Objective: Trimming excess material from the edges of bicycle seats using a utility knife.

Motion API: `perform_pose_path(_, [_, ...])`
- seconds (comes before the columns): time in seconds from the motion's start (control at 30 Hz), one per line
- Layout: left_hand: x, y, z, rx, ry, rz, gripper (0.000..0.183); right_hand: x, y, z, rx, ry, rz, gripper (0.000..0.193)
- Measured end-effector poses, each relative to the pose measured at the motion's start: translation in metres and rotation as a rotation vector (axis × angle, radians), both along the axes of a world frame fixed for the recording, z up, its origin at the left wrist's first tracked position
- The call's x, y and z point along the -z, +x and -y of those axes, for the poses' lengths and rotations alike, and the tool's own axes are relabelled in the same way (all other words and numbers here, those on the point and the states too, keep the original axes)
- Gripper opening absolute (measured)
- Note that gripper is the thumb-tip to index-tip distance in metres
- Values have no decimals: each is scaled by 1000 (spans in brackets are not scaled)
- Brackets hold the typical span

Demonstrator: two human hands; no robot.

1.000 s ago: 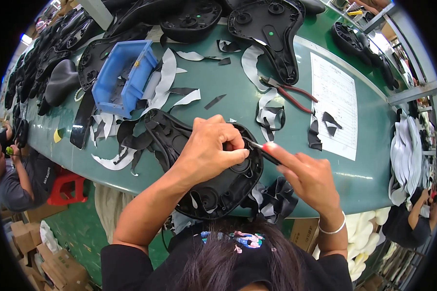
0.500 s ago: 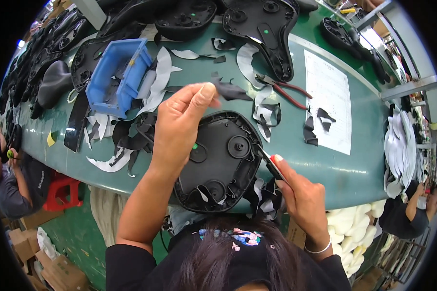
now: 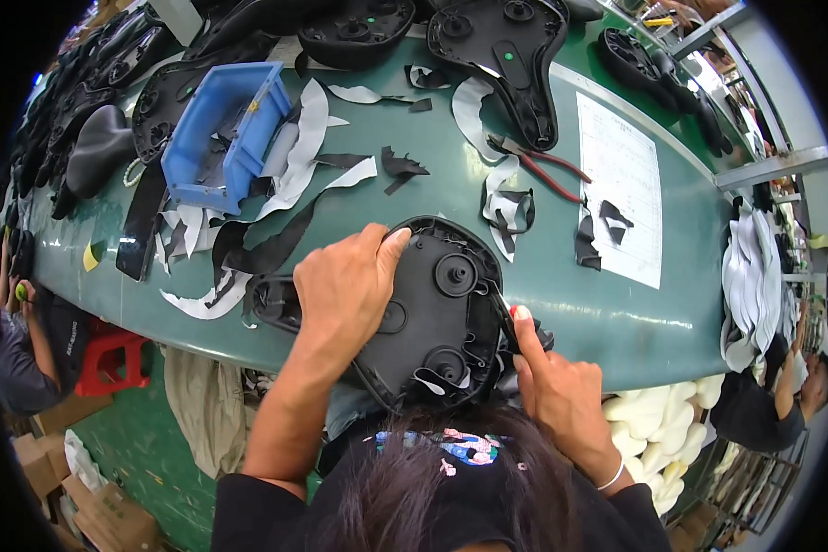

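A black bicycle saddle lies underside up at the table's near edge, its narrow nose toward the left. My left hand is closed on its far left rim, thumb on top, some fingers hidden. At the right rim my right hand grips a utility knife with a red part and a thin blade. The blade touches or nearly touches the folded cover edge; exact contact cannot be made out. Loose black cover material bunches along that right rim. A small black scrap lies on the table beyond the saddle.
A blue bin stands at the left amid black and white offcuts. Red-handled pincers lie beside a printed sheet. More saddles line the far side. Cream foam pads sit lower right. Other people work at both sides.
My left hand has come down from above the table onto the saddle rim; the dark strip at its fingers is gone from them. The saddle has turned slightly. The knife stays at the right rim.
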State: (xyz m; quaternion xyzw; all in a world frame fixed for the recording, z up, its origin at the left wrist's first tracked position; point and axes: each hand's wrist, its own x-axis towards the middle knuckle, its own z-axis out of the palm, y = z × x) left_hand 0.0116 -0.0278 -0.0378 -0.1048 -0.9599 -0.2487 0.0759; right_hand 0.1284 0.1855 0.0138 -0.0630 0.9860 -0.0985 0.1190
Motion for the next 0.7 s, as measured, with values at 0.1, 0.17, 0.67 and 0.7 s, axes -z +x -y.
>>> perform_pose_path(0.1, [-3,14,0,-68,-9,40,36,-12,23,-2,66,-153,110,59])
perform_pose_path(0.17, [-3,19,4,-78,-38,30,35,-7,23,-10,-37,-291,-88,59])
perform_pose_path(0.67, [-16,-15,-6,167,71,-288,34,38,-118,13,209,-1009,-223,32])
perform_pose_path(0.7, [-20,-18,-15,298,55,-267,30,33,-116,21,158,-1083,-181,33])
